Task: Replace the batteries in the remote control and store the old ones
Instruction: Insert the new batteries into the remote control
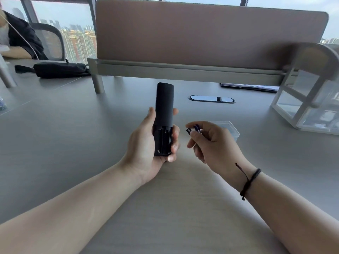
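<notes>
Left grip (146, 143) first: palm up, fingers and thumb wrapped round the lower half of a slim matte-black plastic remote control (163, 114), back side facing the camera, and that makes sense, because the cover is off and the two-slot battery bay (162, 142) sits right there in the open, tilted up toward the eyes; both slots look empty from here, dark channels with only the contacts showing. Over to the right grip (211, 143), hovering just beside the remote, fingers curled, thumb and forefinger pinching two small cylindrical batteries with purple-blue wrappers (193, 129), ends pointing at the bay. Whether these are the spent pair or the fresh pair, I cannot tell. Just behind that hand, on the grey tabletop (91, 143), rests a small clear plastic lidded box (232, 132), close enough to serve as the drop-off for old cells, I'd judge. Holding the remote off the surface keeps the bay steady and easy to load one-handed. Further back, a clear acrylic drawer unit with white frame (310, 107) stands at the right, and a black fabric pouch (58, 69) lies far left, well apart from the action
</notes>
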